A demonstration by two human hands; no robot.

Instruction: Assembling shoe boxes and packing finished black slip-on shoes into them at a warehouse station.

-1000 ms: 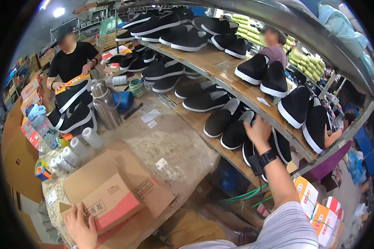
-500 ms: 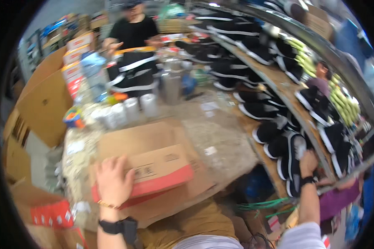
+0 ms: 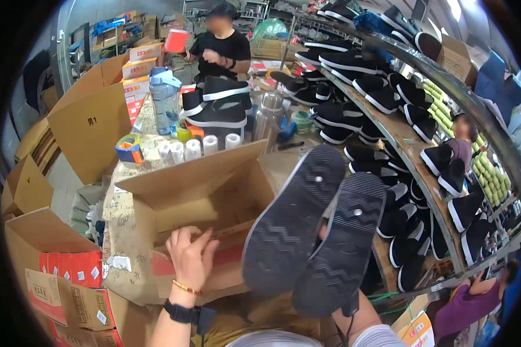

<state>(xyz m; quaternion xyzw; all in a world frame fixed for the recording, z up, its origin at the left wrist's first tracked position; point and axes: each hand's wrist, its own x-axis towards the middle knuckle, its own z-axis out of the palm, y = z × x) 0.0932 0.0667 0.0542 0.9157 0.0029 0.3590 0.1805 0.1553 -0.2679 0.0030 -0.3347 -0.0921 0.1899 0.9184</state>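
Observation:
A brown carton (image 3: 200,214) with a red band stands on the table in front of me, its far flap raised and its inside bare. My left hand (image 3: 190,259) is over its near edge, fingers loosely bent and apart, with nothing visible in them. To the right of the carton, a pair of black shoes (image 3: 286,222) is held up, dark patterned soles toward me. My right hand (image 3: 323,231) grips them from behind; only a bit of finger shows between the two soles, and the rest is hidden.
Black shoes with white edges fill a shelf rack (image 3: 388,121) on the right. Behind the carton are white rolls (image 3: 194,149), a tape dispenser (image 3: 129,148), a water bottle (image 3: 164,101) and a steel flask (image 3: 269,118). A co-worker (image 3: 223,49) stands across the table holding a red box.
The carton's top, pressed under my left hand before, now stands open. My right hand has brought a pair of shoes from the rack to beside the carton. The co-worker has lifted a red box.

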